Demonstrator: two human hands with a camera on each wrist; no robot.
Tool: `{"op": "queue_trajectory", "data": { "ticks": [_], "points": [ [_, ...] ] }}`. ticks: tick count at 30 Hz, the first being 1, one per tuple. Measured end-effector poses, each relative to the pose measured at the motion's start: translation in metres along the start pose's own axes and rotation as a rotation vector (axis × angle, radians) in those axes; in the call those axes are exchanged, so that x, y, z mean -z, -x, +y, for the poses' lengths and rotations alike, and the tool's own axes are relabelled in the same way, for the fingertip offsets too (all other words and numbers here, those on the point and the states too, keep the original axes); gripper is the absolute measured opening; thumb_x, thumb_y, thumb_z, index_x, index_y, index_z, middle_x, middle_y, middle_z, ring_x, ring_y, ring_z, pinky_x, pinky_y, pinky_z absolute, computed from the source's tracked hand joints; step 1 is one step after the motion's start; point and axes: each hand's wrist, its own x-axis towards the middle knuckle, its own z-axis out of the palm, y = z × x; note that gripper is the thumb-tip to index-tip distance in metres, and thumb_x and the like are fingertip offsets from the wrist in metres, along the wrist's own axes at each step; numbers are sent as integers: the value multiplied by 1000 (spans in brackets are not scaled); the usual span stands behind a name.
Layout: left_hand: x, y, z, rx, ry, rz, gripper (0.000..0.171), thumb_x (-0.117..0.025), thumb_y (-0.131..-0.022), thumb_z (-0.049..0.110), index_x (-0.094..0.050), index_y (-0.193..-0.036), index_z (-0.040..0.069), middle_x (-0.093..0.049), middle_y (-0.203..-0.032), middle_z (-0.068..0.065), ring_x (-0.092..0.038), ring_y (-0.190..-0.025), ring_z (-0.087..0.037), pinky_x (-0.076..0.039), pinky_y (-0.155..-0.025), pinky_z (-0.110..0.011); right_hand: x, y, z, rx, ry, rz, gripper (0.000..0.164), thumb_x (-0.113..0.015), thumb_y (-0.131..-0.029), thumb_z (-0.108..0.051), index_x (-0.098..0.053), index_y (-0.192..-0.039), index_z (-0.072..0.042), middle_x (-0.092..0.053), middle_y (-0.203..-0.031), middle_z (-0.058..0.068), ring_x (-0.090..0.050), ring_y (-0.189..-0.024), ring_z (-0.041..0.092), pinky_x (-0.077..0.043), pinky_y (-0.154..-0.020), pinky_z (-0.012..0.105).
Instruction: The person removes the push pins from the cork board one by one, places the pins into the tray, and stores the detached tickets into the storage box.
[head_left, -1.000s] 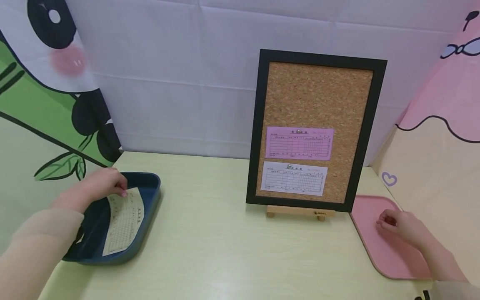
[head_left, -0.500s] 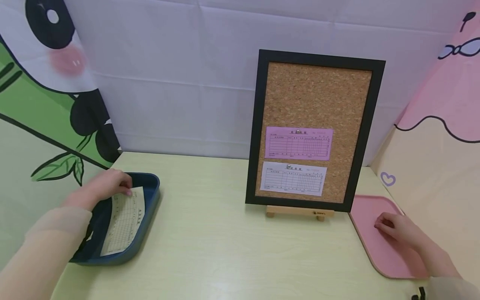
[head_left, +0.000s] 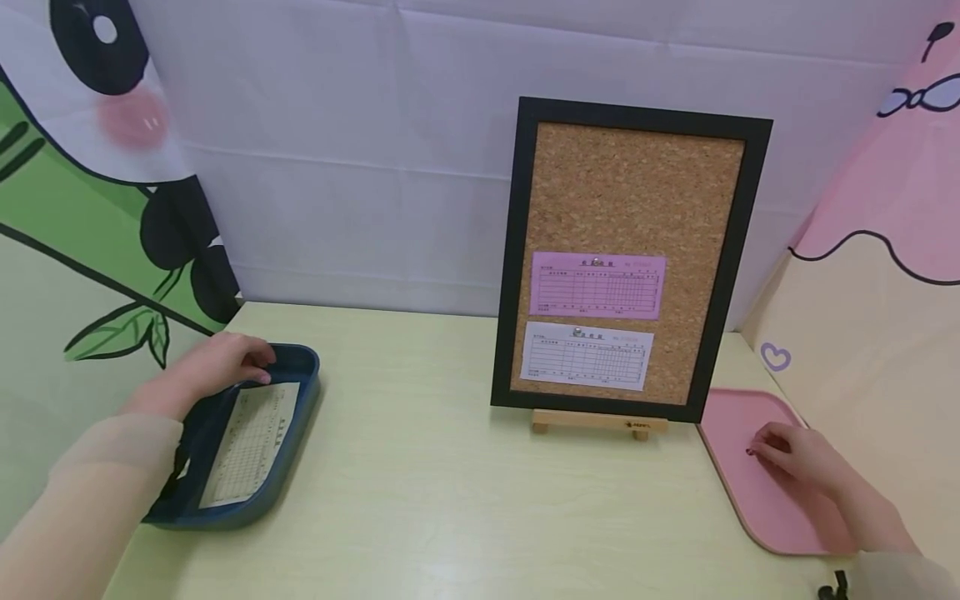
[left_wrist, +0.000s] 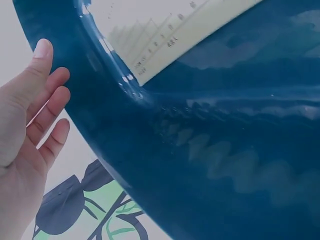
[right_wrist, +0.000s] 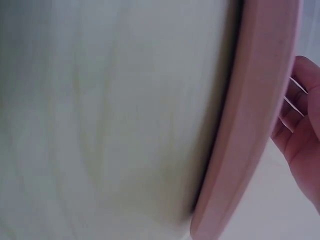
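A pale yellow printed form slip point(head_left: 250, 446) lies in the dark blue tray point(head_left: 296, 454) at the left of the head view. Over the tray's far part is my left hand point(head_left: 221, 364), just beyond the slip's upper end and apart from it. In the left wrist view its fingers point(left_wrist: 54, 105) are loosely bent with nothing between them. My right hand point(head_left: 802, 457) hovers over the pink tray point(head_left: 738, 417) at the right, fingers loosely curled. I see nothing held in it, though its fingertips are small and partly hidden.
A black-framed corkboard point(head_left: 637, 183) stands on a wooden easel point(head_left: 600, 421). A pink form slip point(head_left: 597, 287) and a white form slip point(head_left: 585, 358) are pinned to it. The light wooden table point(head_left: 420, 467) lies between the trays, with a pale curtain point(head_left: 337, 167) behind.
My left hand has let go of the yellow slip, which now lies flatter and further right in the blue tray. The right hand has hardly moved.
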Motion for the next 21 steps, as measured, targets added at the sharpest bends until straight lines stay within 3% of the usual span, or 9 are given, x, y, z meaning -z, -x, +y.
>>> {"op": "queue_trajectory", "data": {
  "ticks": [7, 15, 21],
  "points": [
    [7, 4, 10, 48, -13, 49, 28, -74, -80, 11, -67, -104, -1, -69, -91, -11, -65, -82, -24, -52, -75, -47, 10, 1, -4, -47, -40, 3, 8, -72, -83, -15, -65, -86, -13, -63, -78, -4, -46, -65, -3, -43, -60, 23],
    [18, 9, 19, 102, -46, 111, 35, -73, -82, 19, -63, -110, -1, -68, -92, -15, -64, -81, -28, -49, -74, -51, 29, 0, -11, -27, -33, 31, 12, -70, -83, -9, -66, -94, -6, -64, -80, 0, -47, -65, -4, -45, -60, 24],
    [26, 9, 30, 160, -61, 159, 42, -71, -84, 27, -61, -115, 0, -66, -103, -21, -58, -94, -37, -44, -79, -56, 44, -4, -18, -28, 1, 50, 12, -69, -85, -14, -66, -95, -8, -64, -80, -2, -47, -64, -6, -43, -58, 24]
  ]
}}
